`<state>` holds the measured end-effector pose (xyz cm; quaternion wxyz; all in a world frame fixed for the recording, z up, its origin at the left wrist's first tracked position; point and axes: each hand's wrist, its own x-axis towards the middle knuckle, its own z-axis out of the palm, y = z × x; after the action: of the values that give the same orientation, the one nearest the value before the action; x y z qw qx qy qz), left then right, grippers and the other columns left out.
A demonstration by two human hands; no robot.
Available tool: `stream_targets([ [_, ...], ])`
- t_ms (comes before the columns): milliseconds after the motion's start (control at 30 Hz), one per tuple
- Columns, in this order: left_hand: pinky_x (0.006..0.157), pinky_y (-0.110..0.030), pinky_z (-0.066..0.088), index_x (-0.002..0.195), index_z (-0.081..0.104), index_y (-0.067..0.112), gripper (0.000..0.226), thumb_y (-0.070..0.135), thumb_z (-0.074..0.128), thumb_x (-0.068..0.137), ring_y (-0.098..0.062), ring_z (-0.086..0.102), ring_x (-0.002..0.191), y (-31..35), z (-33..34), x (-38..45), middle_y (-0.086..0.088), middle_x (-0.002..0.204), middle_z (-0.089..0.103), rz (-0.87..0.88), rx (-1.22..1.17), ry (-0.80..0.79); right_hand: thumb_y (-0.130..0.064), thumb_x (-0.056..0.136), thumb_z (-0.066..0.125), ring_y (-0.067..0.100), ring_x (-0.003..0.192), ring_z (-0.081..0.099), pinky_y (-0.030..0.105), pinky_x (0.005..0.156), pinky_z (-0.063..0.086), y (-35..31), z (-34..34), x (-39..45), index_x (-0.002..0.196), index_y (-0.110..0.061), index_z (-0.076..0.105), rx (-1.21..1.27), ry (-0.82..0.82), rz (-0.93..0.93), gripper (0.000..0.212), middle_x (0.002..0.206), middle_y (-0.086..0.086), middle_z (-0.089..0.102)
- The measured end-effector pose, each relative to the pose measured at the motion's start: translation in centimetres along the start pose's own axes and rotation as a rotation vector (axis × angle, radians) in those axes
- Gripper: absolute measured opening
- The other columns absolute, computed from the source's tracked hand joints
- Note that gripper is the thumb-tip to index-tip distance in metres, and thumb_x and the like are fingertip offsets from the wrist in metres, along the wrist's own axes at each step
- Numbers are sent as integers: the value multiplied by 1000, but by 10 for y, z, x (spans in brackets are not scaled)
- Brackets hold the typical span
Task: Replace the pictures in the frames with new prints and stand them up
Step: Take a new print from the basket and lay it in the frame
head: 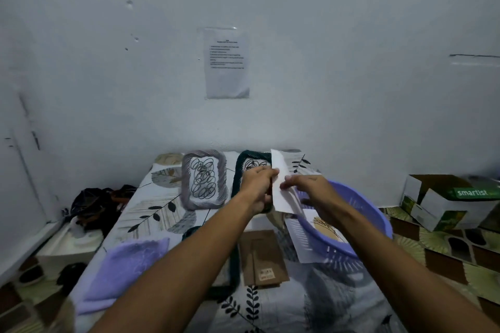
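Hands: left hand [258, 184], right hand [311, 188] pinch white print [281, 184] | box [460, 199]: "smartist"

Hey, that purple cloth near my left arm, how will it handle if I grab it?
The purple cloth lies rumpled and folded on the table, so it's probably floppy and would drape. It looks like soft, light fabric, unlikely to slip or break.

Two picture frames [203, 180] [250, 163] (scribble prints inside), one purple basket [359, 227], one purple cloth [127, 270].
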<state>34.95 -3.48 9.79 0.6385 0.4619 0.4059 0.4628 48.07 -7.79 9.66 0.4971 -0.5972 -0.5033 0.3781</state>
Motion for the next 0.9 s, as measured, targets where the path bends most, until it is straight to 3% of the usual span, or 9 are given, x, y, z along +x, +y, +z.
stream_targets([
  [133,50,-27,55,100,61,9,15,0,51,94,-19,62,71,9,-34,-10,-10,89,65,20,-17,52,-26,84,62,20,98,48,41,92,43,-8,30,-3,91,-7,76,116,-53,85,25,102,-9,55],
  [233,65,-35,56,101,61,9,16,0,51,94,-20,62,74,12,-66,-16,-10,89,65,19,-24,76,-17,85,60,22,94,55,30,67,49,-8,53,-3,106,-1,67,326,-135,151,28,102,1,58],
  [300,70,-36,54,96,61,10,14,0,51,94,-20,61,75,11,-88,-19,-9,89,65,6,-21,91,-15,76,69,27,100,58,38,79,55,-2,66,0,111,-3,64,406,-200,203,37,107,7,60],
  [367,67,-35,53,98,60,10,13,1,51,94,-20,59,75,6,-111,-23,-9,89,64,-10,-7,121,-15,73,72,33,109,55,46,93,50,8,81,6,108,-6,67,423,-255,230,37,116,10,60],
  [433,65,-32,51,97,60,10,13,1,50,95,-20,59,74,-3,-133,-27,-8,87,63,-23,29,153,-2,84,62,30,104,58,42,89,51,18,98,8,100,-7,70,405,-283,193,18,113,9,63],
  [533,63,-31,51,90,59,9,13,0,51,94,-19,60,71,-20,-163,-33,-8,84,64,-43,96,210,11,83,60,24,94,62,38,86,53,34,123,10,103,-7,69,218,-281,132,28,109,8,66],
  [700,63,-40,57,95,64,5,10,2,63,86,-27,64,71,-51,-206,-33,-16,89,69,-116,471,284,9,74,71,25,109,59,32,87,54,64,155,12,120,-11,65,-169,-366,96,50,127,9,60],
  [800,67,-33,55,114,62,11,42,17,76,75,-22,66,77,-65,-226,-32,-6,87,70,-57,844,319,7,77,71,22,113,55,25,87,50,72,160,11,127,-9,60,-239,-366,107,54,132,9,54],
  [900,82,-31,50,127,56,19,62,32,80,72,-18,61,96,-69,-240,-30,0,107,65,96,1114,232,6,76,72,21,118,52,25,96,43,81,159,14,128,-8,59,-294,-362,100,55,137,10,53],
])
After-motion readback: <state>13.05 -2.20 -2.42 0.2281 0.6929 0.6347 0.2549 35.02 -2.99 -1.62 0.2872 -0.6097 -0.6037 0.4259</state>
